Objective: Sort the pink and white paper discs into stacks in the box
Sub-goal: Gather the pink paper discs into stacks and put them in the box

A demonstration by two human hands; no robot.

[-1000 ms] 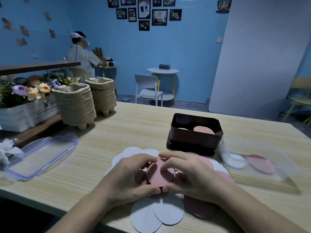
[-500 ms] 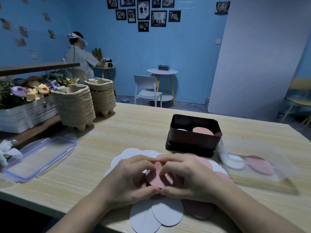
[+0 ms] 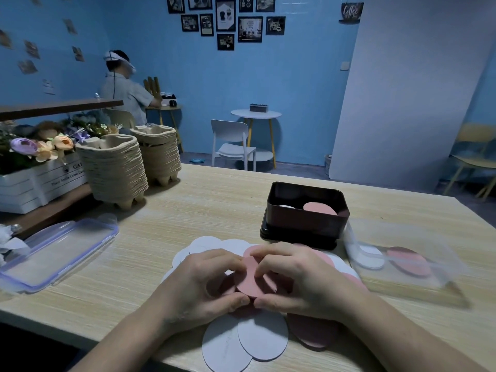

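Observation:
A small stack of pink paper discs (image 3: 251, 280) is held just above the table between both hands. My left hand (image 3: 204, 285) curls round its left edge and my right hand (image 3: 298, 277) curls round its right edge, thumbs meeting at the near rim. Under them lie loose white discs (image 3: 249, 336) and pink discs (image 3: 312, 331) spread over the wooden table. The dark box (image 3: 306, 221) stands just beyond the hands, with a pink stack (image 3: 320, 209) on its right side and a white stack (image 3: 286, 207) on its left.
A clear plastic container (image 3: 402, 264) with a white and a pink disc inside lies to the right. A clear lid (image 3: 57, 251) rests at the left. Stacked pulp trays (image 3: 115, 170) and a flower crate (image 3: 35, 178) stand at the far left. A person sits in the background.
Both hands have closed in a little tighter round the pink discs and squared them up; the view has shifted slightly. Nothing else has moved.

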